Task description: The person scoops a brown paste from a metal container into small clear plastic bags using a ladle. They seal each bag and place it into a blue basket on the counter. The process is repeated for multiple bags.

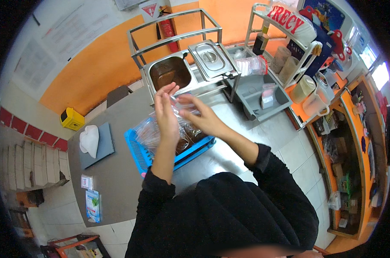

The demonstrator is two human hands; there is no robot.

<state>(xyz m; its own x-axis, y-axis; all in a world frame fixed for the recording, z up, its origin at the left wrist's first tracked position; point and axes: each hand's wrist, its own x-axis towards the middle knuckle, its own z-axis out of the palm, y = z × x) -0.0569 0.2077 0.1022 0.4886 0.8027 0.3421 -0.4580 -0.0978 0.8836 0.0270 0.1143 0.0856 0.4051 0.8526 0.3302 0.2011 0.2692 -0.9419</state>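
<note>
My left hand (166,114) and my right hand (204,116) meet above a blue plastic basket (135,154). Between their fingers is a piece of thin clear plastic, apparently the top of a clear plastic bag (174,100); the fingers partly hide it. Flat clear plastic bags (147,133) lie over the basket's left side. Filled bags with dark brown contents (182,144) rest in its right part, under my right hand. Just beyond my fingertips, a steel food pan (156,69) holds brown sauce and a partly sunken ladle or cup (166,77).
A steel lid (211,59) sits beside the pan, under a metal frame (175,16). To the right are a grey tray (246,96) with packets and a jug (314,103). A white cloth (89,140) lies on a grey-blue board (104,145) at the left.
</note>
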